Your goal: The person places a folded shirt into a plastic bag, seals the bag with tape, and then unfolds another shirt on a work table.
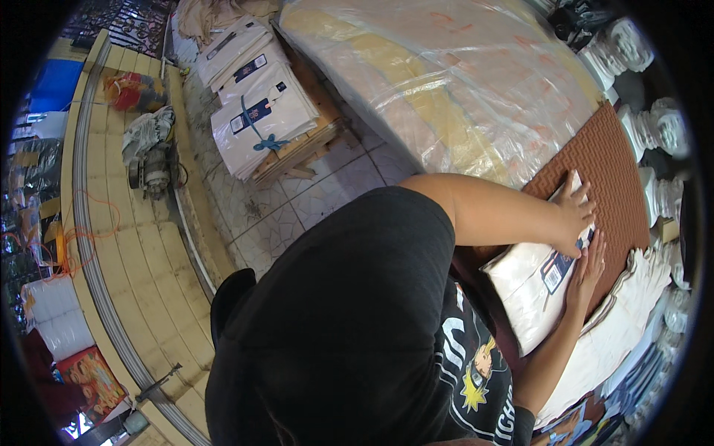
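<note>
A folded white garment (520, 282) with a dark blue label lies on the brown textured mat, beneath both of my hands. My left hand (571, 219) rests on its far part with fingers spread and stretched out. Close beside it, my right hand (587, 269) lies along the garment's right edge, its fingers extended. The fingertips of the two hands nearly meet near the label. Neither hand grips anything; both press flat from above.
A brown patterned mat (587, 160) covers the work surface, with a stack of white cloth (617, 327) at its right. Behind lies a large plastic-wrapped bundle (446, 82). Packed white garments (260, 111) sit on a wooden pallet (327, 137). A motor (154, 172) stands on a tiled ledge.
</note>
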`<state>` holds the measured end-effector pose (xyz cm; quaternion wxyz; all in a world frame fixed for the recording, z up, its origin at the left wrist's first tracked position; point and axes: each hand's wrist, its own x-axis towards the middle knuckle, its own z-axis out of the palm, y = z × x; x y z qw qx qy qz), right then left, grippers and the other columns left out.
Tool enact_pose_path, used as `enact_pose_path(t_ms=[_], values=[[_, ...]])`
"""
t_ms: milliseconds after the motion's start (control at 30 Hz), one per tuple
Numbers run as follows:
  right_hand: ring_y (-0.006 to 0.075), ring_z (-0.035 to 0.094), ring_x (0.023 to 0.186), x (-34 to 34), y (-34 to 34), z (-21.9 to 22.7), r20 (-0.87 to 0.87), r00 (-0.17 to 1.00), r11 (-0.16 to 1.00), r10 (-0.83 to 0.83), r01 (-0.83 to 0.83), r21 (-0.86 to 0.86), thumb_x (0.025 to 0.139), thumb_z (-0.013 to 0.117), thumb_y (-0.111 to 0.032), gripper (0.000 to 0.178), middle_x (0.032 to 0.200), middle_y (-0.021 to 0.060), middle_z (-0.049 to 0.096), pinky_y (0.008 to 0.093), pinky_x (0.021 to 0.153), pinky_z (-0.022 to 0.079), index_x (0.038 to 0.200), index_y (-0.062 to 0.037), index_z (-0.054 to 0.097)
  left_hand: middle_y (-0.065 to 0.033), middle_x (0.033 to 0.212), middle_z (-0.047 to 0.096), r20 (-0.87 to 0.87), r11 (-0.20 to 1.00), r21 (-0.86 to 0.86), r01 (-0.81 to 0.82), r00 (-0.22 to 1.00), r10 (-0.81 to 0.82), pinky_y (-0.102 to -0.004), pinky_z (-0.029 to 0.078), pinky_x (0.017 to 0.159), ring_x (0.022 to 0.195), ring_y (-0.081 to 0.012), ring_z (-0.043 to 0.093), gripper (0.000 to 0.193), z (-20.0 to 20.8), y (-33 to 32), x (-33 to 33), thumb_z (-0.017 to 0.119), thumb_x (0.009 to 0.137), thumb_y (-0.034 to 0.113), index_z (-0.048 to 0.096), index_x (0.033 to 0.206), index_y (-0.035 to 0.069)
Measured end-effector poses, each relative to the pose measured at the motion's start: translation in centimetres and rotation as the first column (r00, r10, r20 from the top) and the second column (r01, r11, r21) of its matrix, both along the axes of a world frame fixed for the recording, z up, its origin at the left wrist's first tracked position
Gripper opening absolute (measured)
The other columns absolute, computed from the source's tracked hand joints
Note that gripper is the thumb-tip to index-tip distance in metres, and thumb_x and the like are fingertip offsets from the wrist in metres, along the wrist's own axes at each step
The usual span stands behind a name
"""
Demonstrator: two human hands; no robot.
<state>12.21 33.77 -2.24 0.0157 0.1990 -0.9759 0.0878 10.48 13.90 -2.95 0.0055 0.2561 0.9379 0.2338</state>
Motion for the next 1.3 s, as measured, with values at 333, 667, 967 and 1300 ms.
enact_pose_path(t_ms=[333,667,967,1300], values=[[0.0212,0.055,0.105,14.2,-3.0,17.9,0.317,0.732,0.686,0.603,-0.272,-0.675,0.088,0.062,-0.029,0.037,0.114,0.012,0.059,0.0392,0.095,0.039,0.114,-0.0027,0.059,-0.0197,0.111,0.061,0.374,0.613,0.617,0.493,0.501,-0.78,-0.0329,0.046,0.09,0.104,-0.0303,0.058,0.044,16.4,-9.8,13.2,0.052,0.091,0.038,0.058,0.114,0.001],[0.02,0.057,0.069,31.1,-6.0,26.4,-0.092,0.278,0.071,0.956,-0.522,-0.85,0.071,0.062,-0.013,0.012,0.073,0.0082,0.058,0.0387,0.086,0.049,0.063,-0.0033,0.06,-0.012,0.093,0.067,-0.087,-0.019,0.884,0.467,0.124,-0.989,-0.0332,0.047,0.081,0.089,-0.0258,0.063,0.034,22.0,-9.5,27.3,0.052,0.093,0.031,0.064,0.108,0.004],[0.0113,0.061,0.093,33.0,-5.0,30.6,0.047,0.225,0.219,0.973,-0.842,-0.494,0.094,0.039,-0.012,0.03,0.099,0.0028,0.064,0.0308,0.093,0.042,0.1,-0.0121,0.068,-0.0137,0.099,0.066,-0.124,-0.088,0.853,0.514,0.037,-0.992,-0.0338,0.047,0.083,0.093,-0.0246,0.062,0.034,22.3,-11.1,30.4,0.052,0.092,0.029,0.064,0.109,0.001],[0.0247,0.064,0.086,23.2,-4.7,20.4,0.04,0.639,0.484,0.768,-0.538,-0.69,0.08,0.069,-0.02,0.027,0.092,0.0126,0.066,0.0344,0.076,0.05,0.098,0.0002,0.066,-0.0156,0.107,0.064,-0.153,-0.113,0.852,0.511,0.037,-0.988,-0.0344,0.046,0.086,0.097,-0.0232,0.06,0.034,21.8,-10.6,25.5,0.053,0.092,0.027,0.063,0.109,-0.001]])
